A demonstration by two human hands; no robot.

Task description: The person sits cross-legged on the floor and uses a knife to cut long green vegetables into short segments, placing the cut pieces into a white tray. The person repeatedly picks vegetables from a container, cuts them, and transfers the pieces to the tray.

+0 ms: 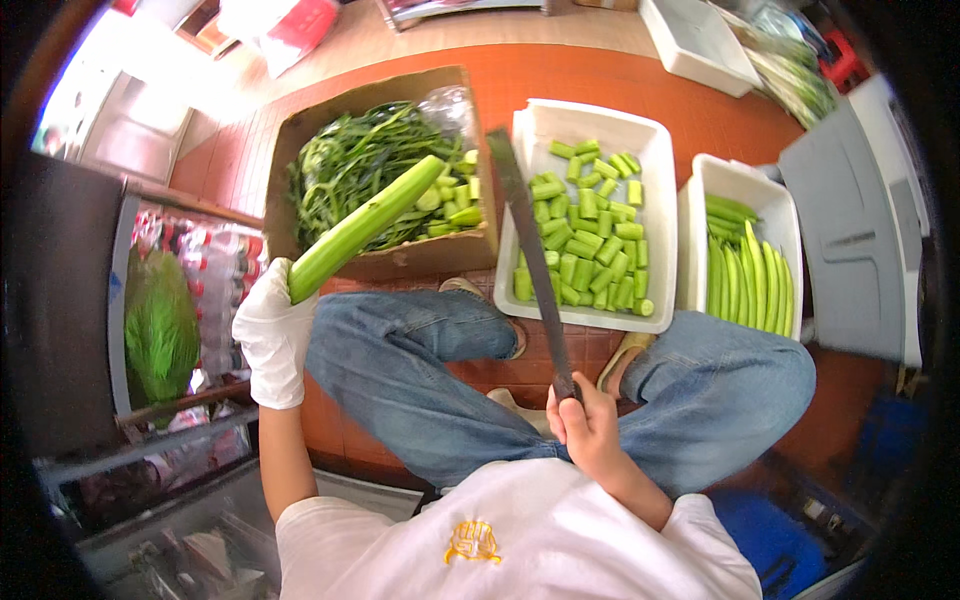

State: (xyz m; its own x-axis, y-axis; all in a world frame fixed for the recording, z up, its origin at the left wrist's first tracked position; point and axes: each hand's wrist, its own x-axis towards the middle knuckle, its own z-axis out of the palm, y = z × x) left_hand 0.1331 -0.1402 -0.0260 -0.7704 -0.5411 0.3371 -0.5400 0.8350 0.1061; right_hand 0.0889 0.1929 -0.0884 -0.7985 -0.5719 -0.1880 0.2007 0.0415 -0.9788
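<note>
In a white glove, my left hand (275, 330) grips the lower end of a long peeled green vegetable stalk (367, 225), tilted up over a cardboard box. My bare right hand (589, 424) is closed around the handle of a long, dark-bladed knife (531, 247), whose blade points away from me. The blade passes above the left part of a white plastic tub (660, 225) that holds many short cut green pieces (592, 247). The knife and the stalk are apart. Green leafy trimmings (360, 165) and some pale green chunks (454, 199) fill the cardboard box (375, 264).
A second white tub (796, 262) at the right holds long green gourds or similar vegetables (750, 277). Beyond lie an empty white tub (694, 45) and leafy bundles (795, 75). Shelves with bottles (217, 277) stand at the left, a grey panel (844, 240) at the right.
</note>
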